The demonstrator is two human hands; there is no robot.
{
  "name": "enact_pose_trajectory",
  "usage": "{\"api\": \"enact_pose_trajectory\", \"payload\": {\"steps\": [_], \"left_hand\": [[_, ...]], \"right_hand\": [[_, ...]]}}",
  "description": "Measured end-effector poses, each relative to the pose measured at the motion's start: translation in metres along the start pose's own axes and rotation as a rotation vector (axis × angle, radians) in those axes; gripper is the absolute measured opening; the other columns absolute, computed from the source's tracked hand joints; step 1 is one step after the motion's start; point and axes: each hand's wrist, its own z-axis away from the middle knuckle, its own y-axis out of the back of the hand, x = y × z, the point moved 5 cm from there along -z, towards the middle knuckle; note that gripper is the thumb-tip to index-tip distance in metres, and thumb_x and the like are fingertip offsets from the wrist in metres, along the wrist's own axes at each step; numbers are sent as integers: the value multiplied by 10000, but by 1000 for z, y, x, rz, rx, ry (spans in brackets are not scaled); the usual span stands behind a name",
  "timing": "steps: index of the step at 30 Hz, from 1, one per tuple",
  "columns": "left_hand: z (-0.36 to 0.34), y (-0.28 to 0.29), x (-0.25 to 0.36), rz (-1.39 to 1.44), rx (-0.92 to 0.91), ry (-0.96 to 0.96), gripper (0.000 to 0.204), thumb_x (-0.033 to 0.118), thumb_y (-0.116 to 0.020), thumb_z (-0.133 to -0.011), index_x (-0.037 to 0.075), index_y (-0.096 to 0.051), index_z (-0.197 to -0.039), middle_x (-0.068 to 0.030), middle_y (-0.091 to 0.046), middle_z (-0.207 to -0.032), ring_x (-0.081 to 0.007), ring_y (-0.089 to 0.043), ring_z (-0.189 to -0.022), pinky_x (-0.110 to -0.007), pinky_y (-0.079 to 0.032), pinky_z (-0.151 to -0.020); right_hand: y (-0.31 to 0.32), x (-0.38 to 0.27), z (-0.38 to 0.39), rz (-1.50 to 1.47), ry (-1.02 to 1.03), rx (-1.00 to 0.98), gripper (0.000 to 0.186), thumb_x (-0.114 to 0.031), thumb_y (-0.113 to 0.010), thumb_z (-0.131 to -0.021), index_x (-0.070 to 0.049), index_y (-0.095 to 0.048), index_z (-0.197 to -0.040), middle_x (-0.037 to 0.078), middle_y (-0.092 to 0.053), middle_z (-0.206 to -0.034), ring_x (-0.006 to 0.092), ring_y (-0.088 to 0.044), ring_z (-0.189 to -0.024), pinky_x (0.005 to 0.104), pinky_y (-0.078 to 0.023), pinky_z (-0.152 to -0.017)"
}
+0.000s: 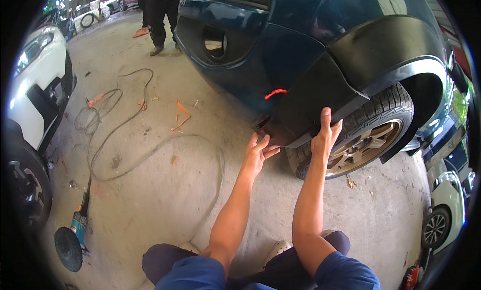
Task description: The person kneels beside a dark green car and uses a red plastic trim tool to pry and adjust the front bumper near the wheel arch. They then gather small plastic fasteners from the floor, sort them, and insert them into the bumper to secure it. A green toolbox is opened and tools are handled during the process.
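Right hand, centre frame, presses flat on the black wheel-arch trim panel, fingers up, gripping its lower edge. Left hand is open, just below-left at the panel's bottom corner. The panel runs up-right over the wheel.
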Motion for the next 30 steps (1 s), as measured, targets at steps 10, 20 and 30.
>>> {"api": "enact_pose_trajectory", "payload": {"steps": [10,20,30], "left_hand": [[-10,-12,-10,4,14,-31,630,315,-736,-956,76,-410,-1440,-110,-586,-1270,-281,-669,-1103,-451,-603,-951],[-12,-9,-9,112,16,-61,535,289,-689,-991,152,-450,-1449,-61,-629,-1237,-214,-665,-1069,-427,-588,-923],[-17,-4,-10,120,37,-50,539,284,-695,-980,144,-461,-1445,-60,-606,-1325,-207,-627,-1143,-409,-598,-909]], "right_hand": [[10,-5,-7,3,-54,122,619,-341,-827,-887,4,-552,-1321,118,-611,-1237,217,-598,-1112,369,-494,-985],[17,3,-13,12,-70,116,684,-391,-786,-912,25,-476,-1358,165,-597,-1276,267,-633,-1132,401,-562,-966],[5,-1,-6,70,-50,124,766,-455,-762,-918,72,-432,-1364,195,-588,-1267,299,-650,-1105,435,-597,-931]]}}
